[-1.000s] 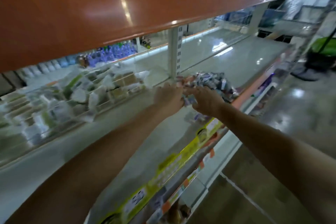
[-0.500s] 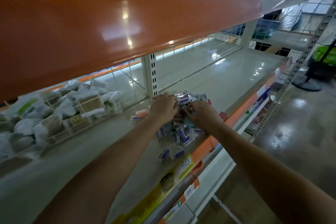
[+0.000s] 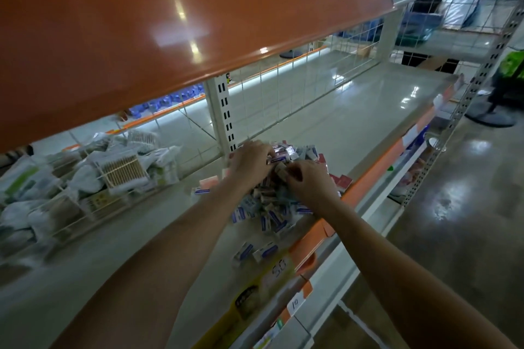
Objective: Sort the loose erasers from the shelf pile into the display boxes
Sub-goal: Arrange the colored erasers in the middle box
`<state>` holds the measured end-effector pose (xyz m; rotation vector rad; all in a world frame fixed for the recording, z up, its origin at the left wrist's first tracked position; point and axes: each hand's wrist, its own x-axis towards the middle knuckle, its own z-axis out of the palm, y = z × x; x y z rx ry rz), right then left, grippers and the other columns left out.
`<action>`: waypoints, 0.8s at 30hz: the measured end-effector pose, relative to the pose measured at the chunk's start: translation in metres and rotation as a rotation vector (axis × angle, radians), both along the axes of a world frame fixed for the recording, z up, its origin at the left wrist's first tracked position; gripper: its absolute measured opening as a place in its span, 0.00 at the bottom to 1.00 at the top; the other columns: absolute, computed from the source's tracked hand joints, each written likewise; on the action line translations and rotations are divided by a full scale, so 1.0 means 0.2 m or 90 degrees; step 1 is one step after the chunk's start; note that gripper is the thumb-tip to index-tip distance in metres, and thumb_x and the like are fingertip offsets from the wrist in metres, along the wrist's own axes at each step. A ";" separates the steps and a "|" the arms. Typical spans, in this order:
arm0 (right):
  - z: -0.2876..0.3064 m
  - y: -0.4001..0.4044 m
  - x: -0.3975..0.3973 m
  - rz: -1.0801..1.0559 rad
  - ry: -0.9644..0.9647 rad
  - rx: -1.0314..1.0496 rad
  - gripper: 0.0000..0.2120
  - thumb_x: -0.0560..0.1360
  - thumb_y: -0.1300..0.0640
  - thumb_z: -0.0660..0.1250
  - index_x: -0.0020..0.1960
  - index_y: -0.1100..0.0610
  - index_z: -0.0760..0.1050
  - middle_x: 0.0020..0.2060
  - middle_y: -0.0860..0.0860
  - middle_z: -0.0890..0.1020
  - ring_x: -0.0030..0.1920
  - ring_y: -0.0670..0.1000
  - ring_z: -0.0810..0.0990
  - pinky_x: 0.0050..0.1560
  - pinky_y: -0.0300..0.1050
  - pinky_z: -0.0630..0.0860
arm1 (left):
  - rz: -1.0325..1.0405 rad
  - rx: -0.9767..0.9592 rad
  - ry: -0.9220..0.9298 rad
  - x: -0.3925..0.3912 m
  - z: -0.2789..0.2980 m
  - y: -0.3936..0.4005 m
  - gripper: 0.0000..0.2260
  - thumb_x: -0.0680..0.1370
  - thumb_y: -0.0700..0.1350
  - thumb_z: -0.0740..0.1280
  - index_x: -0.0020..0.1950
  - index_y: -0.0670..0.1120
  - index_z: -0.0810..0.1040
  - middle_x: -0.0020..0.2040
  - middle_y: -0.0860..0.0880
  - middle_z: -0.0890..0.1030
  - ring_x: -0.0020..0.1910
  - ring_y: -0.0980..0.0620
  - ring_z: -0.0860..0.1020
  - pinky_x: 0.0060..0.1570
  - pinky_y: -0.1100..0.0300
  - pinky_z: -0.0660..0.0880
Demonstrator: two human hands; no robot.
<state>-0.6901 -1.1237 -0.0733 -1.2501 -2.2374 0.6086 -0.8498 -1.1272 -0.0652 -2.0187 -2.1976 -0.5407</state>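
A pile of loose erasers [image 3: 272, 207] in white and blue sleeves lies near the front edge of the grey shelf [image 3: 354, 122]. Two more erasers [image 3: 255, 252] lie apart, closer to me. My left hand [image 3: 251, 163] rests on top of the pile's far left side, fingers curled over erasers. My right hand [image 3: 307, 181] is on the pile's right side and pinches a small tan eraser [image 3: 280, 171] between thumb and fingers. Red and pink cards or boxes [image 3: 341, 180] poke out around the pile. I cannot make out any display boxes.
A wire basket [image 3: 93, 207] with bagged cotton swabs stands on the shelf to the left. An orange shelf front [image 3: 184, 25] hangs overhead. A slotted white upright [image 3: 222, 113] and wire mesh back stand behind the pile. Price tags [image 3: 279, 268] line the shelf's front edge. Polished floor [image 3: 453, 207] is at right.
My view has come closer to the pile and steadied. Both hands have closed in on the middle of the pile, and my right hand now pinches a tan eraser.
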 end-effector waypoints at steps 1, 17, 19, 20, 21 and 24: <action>0.00 0.00 0.01 0.002 0.031 -0.020 0.10 0.77 0.52 0.63 0.53 0.58 0.76 0.45 0.51 0.79 0.41 0.47 0.76 0.41 0.40 0.74 | 0.001 0.016 -0.013 0.00 0.00 0.00 0.09 0.73 0.44 0.70 0.54 0.49 0.79 0.51 0.49 0.80 0.52 0.49 0.74 0.48 0.58 0.67; 0.17 -0.37 -0.14 0.249 0.426 -0.464 0.07 0.77 0.65 0.61 0.52 0.62 0.76 0.43 0.57 0.82 0.41 0.48 0.82 0.39 0.37 0.78 | 0.125 0.151 -0.638 -0.14 0.23 -0.76 0.10 0.72 0.42 0.70 0.45 0.59 0.79 0.42 0.54 0.83 0.38 0.62 0.79 0.35 0.69 0.73; 0.20 -0.46 -0.21 0.288 0.441 -0.485 0.07 0.77 0.66 0.60 0.53 0.64 0.76 0.41 0.57 0.82 0.38 0.47 0.82 0.37 0.36 0.78 | 0.162 0.178 -0.664 -0.18 0.26 -0.92 0.09 0.73 0.42 0.69 0.46 0.57 0.80 0.39 0.56 0.82 0.35 0.64 0.78 0.33 0.72 0.71; 0.21 -0.51 -0.25 0.314 0.440 -0.490 0.08 0.77 0.66 0.60 0.53 0.64 0.76 0.40 0.56 0.82 0.38 0.47 0.82 0.37 0.36 0.78 | 0.184 0.190 -0.667 -0.20 0.27 -1.01 0.09 0.74 0.43 0.69 0.46 0.57 0.81 0.38 0.56 0.82 0.35 0.63 0.78 0.33 0.71 0.72; 0.23 -0.56 -0.29 0.342 0.437 -0.493 0.08 0.77 0.66 0.60 0.52 0.63 0.77 0.40 0.56 0.82 0.39 0.47 0.82 0.37 0.36 0.78 | 0.205 0.201 -0.664 -0.22 0.28 -1.09 0.09 0.74 0.43 0.68 0.46 0.58 0.80 0.38 0.56 0.82 0.34 0.62 0.79 0.33 0.71 0.72; 0.27 -0.70 -0.41 0.415 0.421 -0.514 0.08 0.77 0.66 0.62 0.51 0.60 0.78 0.42 0.56 0.83 0.43 0.50 0.83 0.37 0.37 0.77 | 0.265 0.233 -0.653 -0.27 0.32 -1.35 0.10 0.75 0.41 0.68 0.47 0.58 0.80 0.38 0.59 0.83 0.32 0.60 0.80 0.30 0.71 0.71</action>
